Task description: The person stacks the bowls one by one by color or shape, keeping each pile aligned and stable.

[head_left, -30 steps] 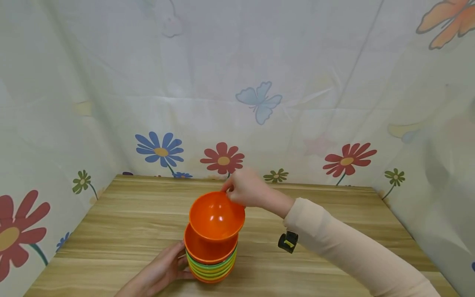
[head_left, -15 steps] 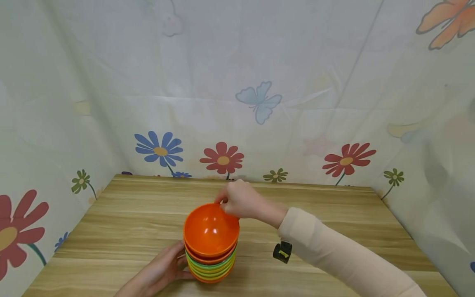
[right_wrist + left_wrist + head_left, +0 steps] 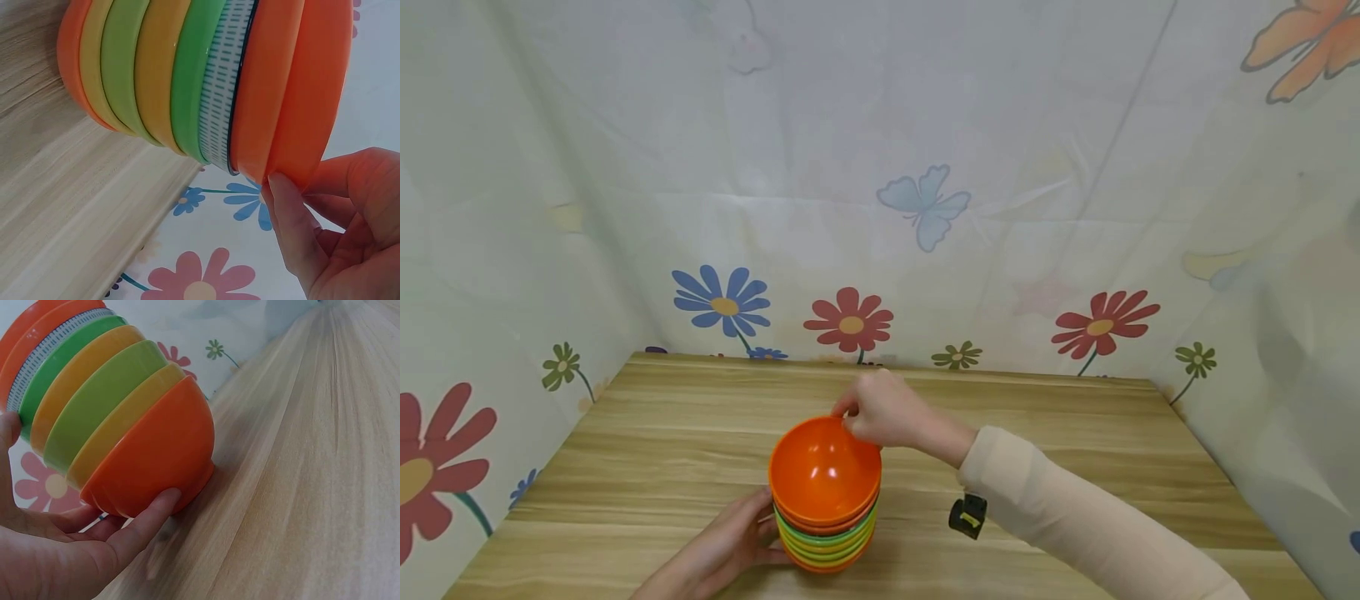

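Note:
A stack of nested bowls (image 3: 824, 543) stands upright at the front of the table. Its outsides run from orange at the bottom through yellow, lime, amber and green to a white-patterned bowl (image 3: 220, 87) with a dark rim. Two orange bowls sit above that one. The topmost orange bowl (image 3: 824, 471) is nested in the stack, and my right hand (image 3: 887, 410) pinches its far rim between thumb and fingers. My left hand (image 3: 733, 537) holds the stack's left side, with one finger low on the bottom orange bowl (image 3: 156, 456).
Wood-grain table (image 3: 1037, 467) surface extends around the stack on both sides and behind. A pale flowered cloth (image 3: 1037, 167) hangs along the back and sides. A small black camera (image 3: 968, 515) is strapped under the right wrist.
My right hand has lowered the top orange bowl down and slightly left into the orange bowl beneath it. Over the last half second it sank a little further. The left hand has stayed put.

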The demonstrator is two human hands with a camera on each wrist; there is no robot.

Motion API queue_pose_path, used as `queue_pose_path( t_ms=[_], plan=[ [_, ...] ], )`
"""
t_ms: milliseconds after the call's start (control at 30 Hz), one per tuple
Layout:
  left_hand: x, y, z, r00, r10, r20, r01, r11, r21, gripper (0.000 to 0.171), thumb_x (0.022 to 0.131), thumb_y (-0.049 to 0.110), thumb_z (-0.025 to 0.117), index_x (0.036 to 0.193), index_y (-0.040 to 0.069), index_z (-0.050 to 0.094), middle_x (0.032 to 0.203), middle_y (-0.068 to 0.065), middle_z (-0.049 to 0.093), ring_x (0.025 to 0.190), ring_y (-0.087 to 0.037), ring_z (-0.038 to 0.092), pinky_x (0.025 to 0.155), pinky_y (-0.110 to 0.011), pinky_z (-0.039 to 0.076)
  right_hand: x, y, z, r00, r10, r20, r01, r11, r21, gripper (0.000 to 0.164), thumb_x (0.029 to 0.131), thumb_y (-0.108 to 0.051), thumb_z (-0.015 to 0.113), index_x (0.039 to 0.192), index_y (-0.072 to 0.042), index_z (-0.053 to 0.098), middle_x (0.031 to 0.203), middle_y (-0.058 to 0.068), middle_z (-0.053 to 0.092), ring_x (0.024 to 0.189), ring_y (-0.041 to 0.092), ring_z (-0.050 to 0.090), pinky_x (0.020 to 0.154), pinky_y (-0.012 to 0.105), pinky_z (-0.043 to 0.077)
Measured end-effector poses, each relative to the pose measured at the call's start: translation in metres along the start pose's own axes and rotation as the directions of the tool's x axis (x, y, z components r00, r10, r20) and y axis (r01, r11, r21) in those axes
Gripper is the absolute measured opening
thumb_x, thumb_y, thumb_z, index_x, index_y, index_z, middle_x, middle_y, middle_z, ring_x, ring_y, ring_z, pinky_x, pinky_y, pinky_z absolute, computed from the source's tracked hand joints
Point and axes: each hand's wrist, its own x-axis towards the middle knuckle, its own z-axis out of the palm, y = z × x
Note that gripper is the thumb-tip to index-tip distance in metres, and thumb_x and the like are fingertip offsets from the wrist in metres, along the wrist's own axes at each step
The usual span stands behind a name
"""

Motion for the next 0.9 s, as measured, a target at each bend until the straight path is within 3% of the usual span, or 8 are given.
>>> queue_pose_path(
  t_ms=[600, 900],
  plan=[
    [-0.0005, 0.0, -0.0005, 1.0, -0.003, 0.014, 0.003, 1.0, -0.014, 0.047, 0.099, 0.039, 0.036, 0.135, 0.008, 0.042, 0.127, -0.001, 0.053, 0.113, -0.018, 0.051, 0.092, -0.054, 0.044, -0.0017, 0.0018, 0.0074, 0.998, 0.007, -0.062, -0.008, 1.0, -0.026, 0.013, 0.079, -0.007, 0.065, 0.086, -0.011, 0.076, 0.075, 0.0, 0.07, 0.062, 0.011, 0.055, 0.049, 0.014, 0.043],
    [-0.0002, 0.0014, -0.0002, 1.0, 0.0, 0.027, 0.0, 1.0, -0.017, 0.045, 0.1, 0.037, 0.034, 0.133, 0.009, 0.044, 0.126, -0.001, 0.054, 0.114, -0.018, 0.05, 0.093, -0.053, 0.043, -0.0019, 0.0021, 0.0065, 0.999, 0.013, -0.05, -0.013, 1.0, -0.009, 0.013, 0.08, -0.008, 0.065, 0.087, -0.01, 0.075, 0.075, 0.001, 0.07, 0.062, 0.011, 0.056, 0.048, 0.014, 0.044]
  ],
)
